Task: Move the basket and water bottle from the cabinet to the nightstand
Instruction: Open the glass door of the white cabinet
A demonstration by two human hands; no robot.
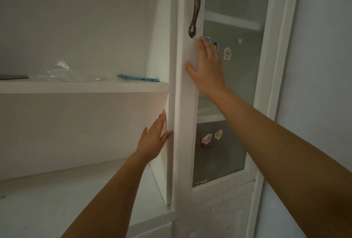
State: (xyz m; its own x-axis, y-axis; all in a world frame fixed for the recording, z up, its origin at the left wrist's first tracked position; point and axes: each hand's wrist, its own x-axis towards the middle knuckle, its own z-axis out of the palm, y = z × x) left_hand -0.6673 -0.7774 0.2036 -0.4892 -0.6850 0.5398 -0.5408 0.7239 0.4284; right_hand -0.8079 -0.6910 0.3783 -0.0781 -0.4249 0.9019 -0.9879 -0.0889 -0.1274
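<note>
I face a white cabinet [85,119] with open shelves on the left and a glass door [234,89] on the right. My left hand [152,142] lies flat with fingers apart against the cabinet's vertical divider [169,161], thumb on its front edge. My right hand [207,68] presses flat on the door's white frame, just below the bronze handle [195,7]. Neither hand holds anything. No basket or water bottle is in view.
The upper shelf [80,87] carries a blue flat case [138,78], crumpled clear plastic [62,71] and a dark flat item [13,77] at far left. Cartoon stickers [226,53] dot the glass. A pale wall [323,66] stands at right.
</note>
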